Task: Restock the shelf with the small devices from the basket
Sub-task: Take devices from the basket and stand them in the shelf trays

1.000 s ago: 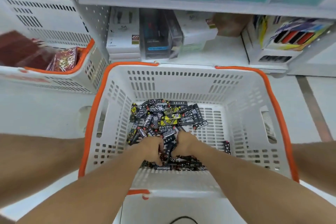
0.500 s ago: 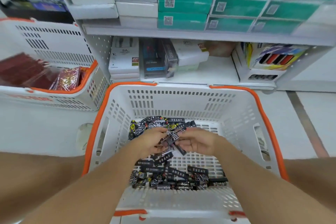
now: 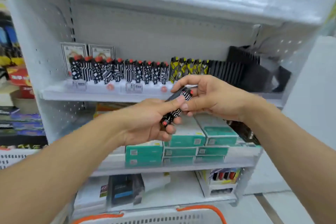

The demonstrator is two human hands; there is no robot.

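Note:
Both hands are raised in front of the shelf (image 3: 101, 94). My left hand (image 3: 147, 120) grips a bunch of small black-and-white patterned devices with red tips (image 3: 174, 112). My right hand (image 3: 211, 96) pinches the upper end of the same bunch from the right. On the shelf board behind stands a row of matching black-and-white devices (image 3: 118, 71), then several yellow-and-black ones (image 3: 189, 68). Only the orange rim of the white basket (image 3: 192, 211) shows at the bottom edge.
A black ribbed display holder (image 3: 241, 71) sits at the right end of the shelf. Green boxes (image 3: 181, 143) are stacked on the board below. Lower still are white and dark boxes (image 3: 123, 189). Other goods fill the neighbouring shelf at the left (image 3: 20, 82).
Both hands have lifted out of the basket with a bunch of devices and risen to shelf height. The view has swung up from the basket to the shelf.

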